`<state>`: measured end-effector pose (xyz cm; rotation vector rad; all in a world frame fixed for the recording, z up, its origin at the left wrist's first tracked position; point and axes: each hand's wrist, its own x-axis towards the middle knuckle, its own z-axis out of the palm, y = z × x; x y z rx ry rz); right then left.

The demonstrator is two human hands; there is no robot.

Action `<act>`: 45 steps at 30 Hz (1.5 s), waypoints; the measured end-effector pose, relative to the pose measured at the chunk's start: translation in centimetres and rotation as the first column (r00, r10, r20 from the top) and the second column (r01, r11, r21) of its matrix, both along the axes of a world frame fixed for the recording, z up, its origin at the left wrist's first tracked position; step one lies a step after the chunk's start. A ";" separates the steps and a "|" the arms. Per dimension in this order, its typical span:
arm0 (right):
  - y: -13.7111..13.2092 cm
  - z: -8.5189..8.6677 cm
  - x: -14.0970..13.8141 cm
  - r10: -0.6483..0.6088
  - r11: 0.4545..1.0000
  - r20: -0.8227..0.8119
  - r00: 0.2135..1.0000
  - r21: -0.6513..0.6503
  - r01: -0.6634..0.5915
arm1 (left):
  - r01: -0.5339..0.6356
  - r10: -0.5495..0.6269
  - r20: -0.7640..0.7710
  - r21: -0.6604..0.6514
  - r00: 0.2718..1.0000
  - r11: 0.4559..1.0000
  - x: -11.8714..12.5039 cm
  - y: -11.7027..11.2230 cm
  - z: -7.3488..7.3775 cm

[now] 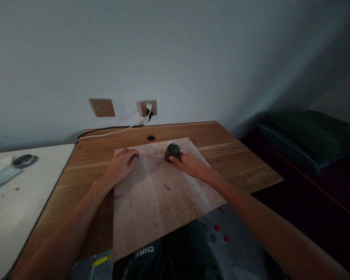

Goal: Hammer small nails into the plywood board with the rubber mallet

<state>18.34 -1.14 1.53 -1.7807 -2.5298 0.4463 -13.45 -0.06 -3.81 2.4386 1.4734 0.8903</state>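
Observation:
A thin wooden board (151,202) lies on the desk, its near edge over my lap. Several small nails (154,151) stand upright in a row near its far edge. My right hand (191,163) grips a dark rounded stone (172,152) just right of that row. At the row's left end, my left hand (125,161) rests by the board's far left corner, fingers pinched together. A small shiny tip shows at these fingertips, seemingly a nail (139,157). Another nail-like metal piece (166,187) lies loose in the middle of the board.
The wooden desk (236,155) meets the wall, where white and black cables (111,133) run to a socket (149,108). To the left is a white table (23,210) with a roll of tape (25,160). A dark green cushion-like object (312,132) sits at right.

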 end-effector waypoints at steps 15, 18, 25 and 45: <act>0.1 0.0 0.0 0.000 1.000 -0.004 1.000 0.001 0.000 | 0.007 -0.007 0.005 0.000 1.000 1.000 0.0 0.2 -0.2; 0.0 0.0 0.0 -0.003 1.000 -0.004 1.000 0.003 0.003 | 0.012 -0.012 0.007 -0.010 1.000 1.000 0.0 0.1 -0.1; 0.0 0.0 0.0 -0.001 1.000 -0.001 1.000 0.000 0.001 | 0.006 -0.006 0.007 -0.014 1.000 1.000 0.1 0.0 0.0; -0.1 0.1 0.0 -0.001 1.000 -0.007 1.000 -0.004 0.001 | 0.012 -0.012 -0.001 -0.036 1.000 0.999 0.1 0.0 0.0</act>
